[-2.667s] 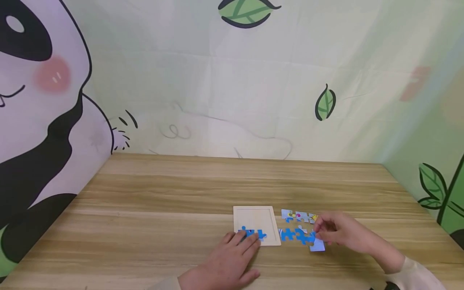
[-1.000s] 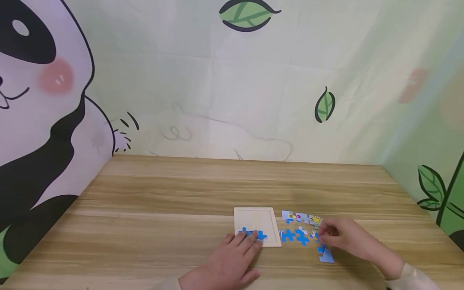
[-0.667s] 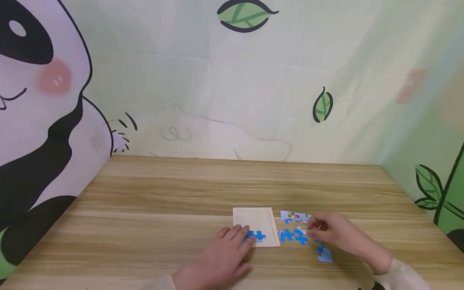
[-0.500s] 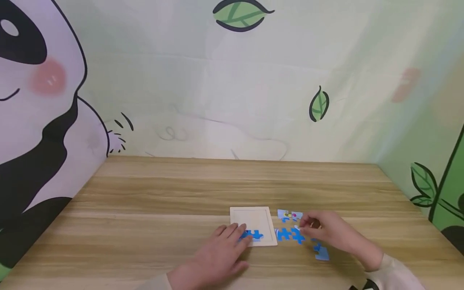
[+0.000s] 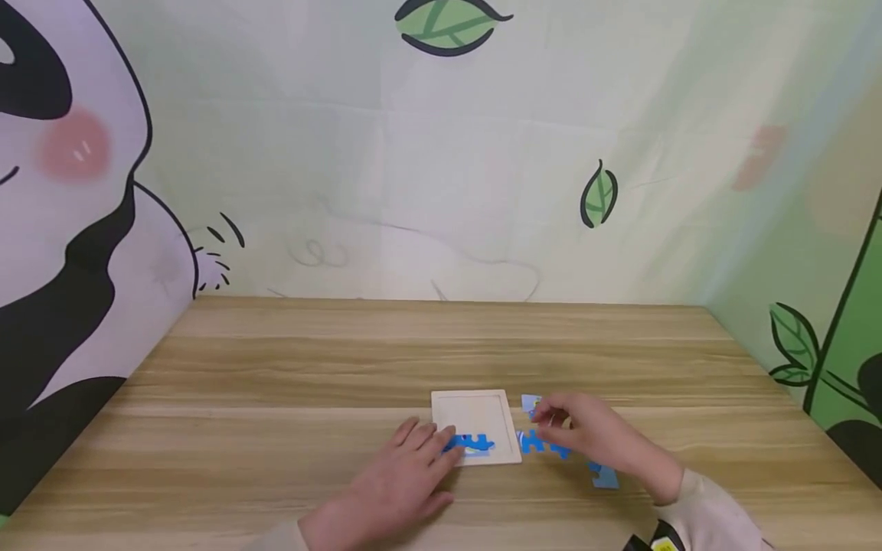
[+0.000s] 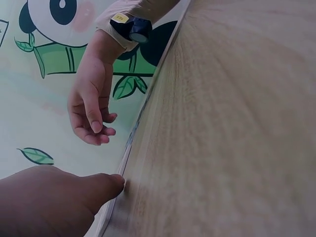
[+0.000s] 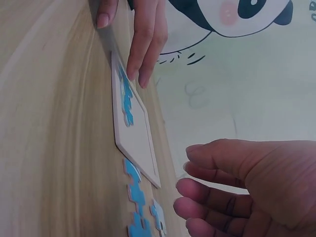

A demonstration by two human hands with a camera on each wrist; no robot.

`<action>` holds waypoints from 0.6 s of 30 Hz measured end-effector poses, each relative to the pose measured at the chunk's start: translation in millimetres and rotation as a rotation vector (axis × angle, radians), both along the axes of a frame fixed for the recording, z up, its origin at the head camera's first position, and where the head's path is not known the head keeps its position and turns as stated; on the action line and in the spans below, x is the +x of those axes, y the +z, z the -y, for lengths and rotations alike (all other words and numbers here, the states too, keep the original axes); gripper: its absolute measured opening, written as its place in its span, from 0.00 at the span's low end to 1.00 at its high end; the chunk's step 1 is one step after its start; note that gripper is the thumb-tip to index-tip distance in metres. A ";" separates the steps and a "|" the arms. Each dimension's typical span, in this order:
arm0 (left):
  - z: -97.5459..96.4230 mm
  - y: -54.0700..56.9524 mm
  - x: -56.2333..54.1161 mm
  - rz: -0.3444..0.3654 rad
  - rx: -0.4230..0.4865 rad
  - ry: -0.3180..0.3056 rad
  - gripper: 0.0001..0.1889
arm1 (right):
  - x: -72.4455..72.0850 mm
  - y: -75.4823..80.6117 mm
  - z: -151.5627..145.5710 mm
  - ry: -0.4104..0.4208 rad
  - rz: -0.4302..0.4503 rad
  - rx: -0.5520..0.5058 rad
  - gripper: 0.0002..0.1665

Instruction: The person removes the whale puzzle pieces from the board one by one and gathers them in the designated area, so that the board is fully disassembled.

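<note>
A light wooden puzzle tray [image 5: 472,409] lies flat on the table, with a row of joined blue jigsaw pieces [image 5: 477,442] along its near side. My left hand [image 5: 393,482] rests its extended fingers on the tray's near left corner, covering part of that row. To the right of the tray, my right hand [image 5: 596,430] hovers over loose blue jigsaw pieces [image 5: 530,441] and hides some of them. Its fingers are loosely bent; in the right wrist view, nothing shows between the thumb and fingers of this right hand [image 7: 232,185].
A light-blue jigsaw piece [image 5: 529,403] peeks out beyond the right hand. Another blue piece [image 5: 605,476] lies nearer the person, under the right wrist. Behind the wooden table [image 5: 310,352] stands a wall [image 5: 344,153] printed with a panda and leaves.
My right hand has moved left from the rightmost pieces toward the tray. Earlier, the near corner piece shifted right and toward the person. My left hand has slid slightly left on the tray.
</note>
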State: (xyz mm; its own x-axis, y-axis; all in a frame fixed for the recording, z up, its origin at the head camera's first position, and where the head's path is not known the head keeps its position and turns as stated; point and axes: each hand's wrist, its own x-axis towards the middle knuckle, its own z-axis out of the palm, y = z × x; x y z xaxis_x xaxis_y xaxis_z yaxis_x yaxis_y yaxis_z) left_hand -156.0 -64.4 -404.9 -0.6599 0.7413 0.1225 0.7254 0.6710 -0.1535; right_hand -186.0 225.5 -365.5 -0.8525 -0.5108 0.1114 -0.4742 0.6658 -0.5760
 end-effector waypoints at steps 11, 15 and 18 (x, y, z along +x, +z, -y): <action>2.9 -5.1 -0.6 0.019 0.009 -0.029 0.29 | -5.7 -12.4 22.9 0.044 0.004 -0.008 0.06; 3.5 -6.5 -0.6 0.040 0.017 -0.024 0.30 | -7.2 -13.4 30.4 0.044 0.006 0.014 0.08; 3.6 -6.7 -0.8 0.056 0.019 -0.022 0.30 | -8.2 -14.7 36.1 0.033 0.007 0.028 0.09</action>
State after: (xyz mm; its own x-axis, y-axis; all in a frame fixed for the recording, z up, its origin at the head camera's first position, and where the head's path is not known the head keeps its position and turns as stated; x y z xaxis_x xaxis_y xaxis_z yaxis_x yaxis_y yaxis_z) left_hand -156.8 -68.1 -411.6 -0.6499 0.7534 0.1002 0.7469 0.6575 -0.0992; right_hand -194.2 189.4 -380.2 -0.8358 -0.5415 0.0908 -0.4922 0.6656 -0.5611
